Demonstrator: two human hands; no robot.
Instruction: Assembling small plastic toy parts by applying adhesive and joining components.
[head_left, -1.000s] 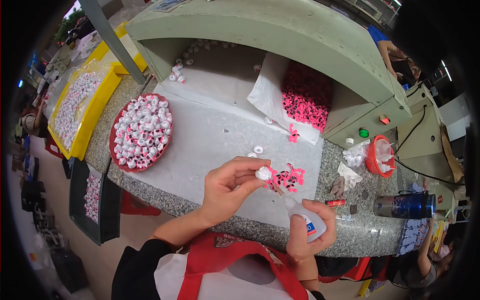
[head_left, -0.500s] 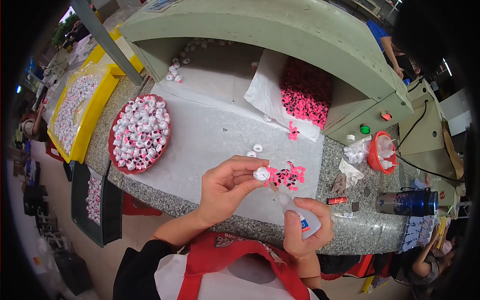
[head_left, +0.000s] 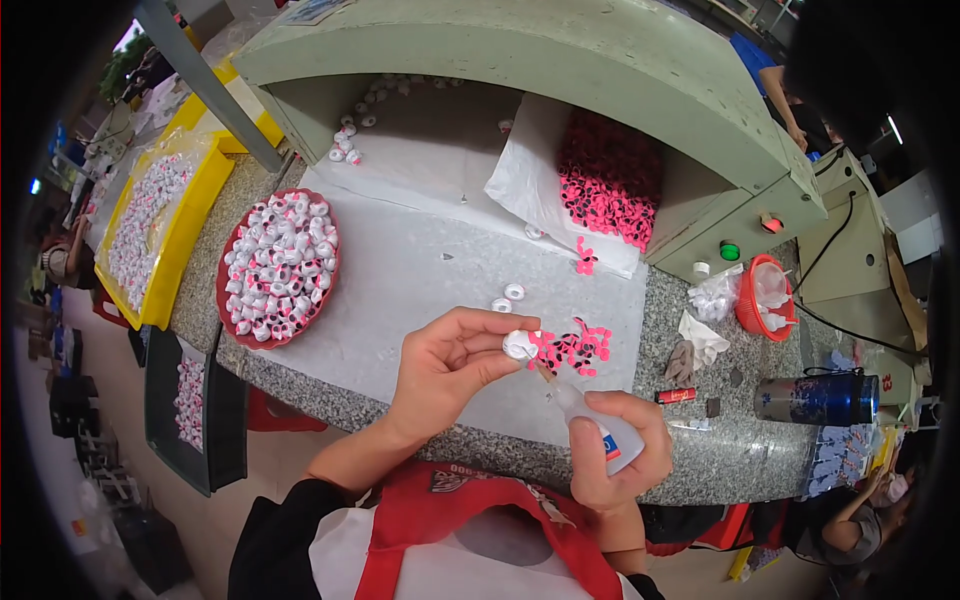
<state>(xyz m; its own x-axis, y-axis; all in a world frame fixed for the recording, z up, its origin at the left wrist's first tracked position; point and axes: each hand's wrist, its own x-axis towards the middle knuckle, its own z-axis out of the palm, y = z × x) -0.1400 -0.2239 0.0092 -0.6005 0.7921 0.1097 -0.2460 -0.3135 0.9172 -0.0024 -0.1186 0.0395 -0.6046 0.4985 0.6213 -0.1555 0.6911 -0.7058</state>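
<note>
Between the thumb and fingers of my left hand (head_left: 440, 370) is a small white rounded piece (head_left: 519, 345). My right hand (head_left: 622, 455) grips a translucent squeeze bottle (head_left: 600, 425) with a blue and white label. Its narrow brownish tip points up at the white piece and is close to it; whether they touch I cannot tell. Just beyond lie loose pink and black small pieces (head_left: 575, 346) on the white paper (head_left: 400, 270). Two more white pieces (head_left: 513, 292) rest past my left fingers.
A red bowl (head_left: 221, 285) heaped with white-and-pink pieces stands left. Yellow tray (head_left: 190, 250) and dark bin (head_left: 225, 430) lie beyond. Under the green-grey housing (head_left: 500, 60) is a pile of pink-black pieces (head_left: 605, 190). Right: orange basket (head_left: 747, 300), blue tumbler (head_left: 815, 400), red tube (head_left: 676, 396).
The bottle tip and white piece have shifted very slightly against each other. Both hands keep the same hold.
</note>
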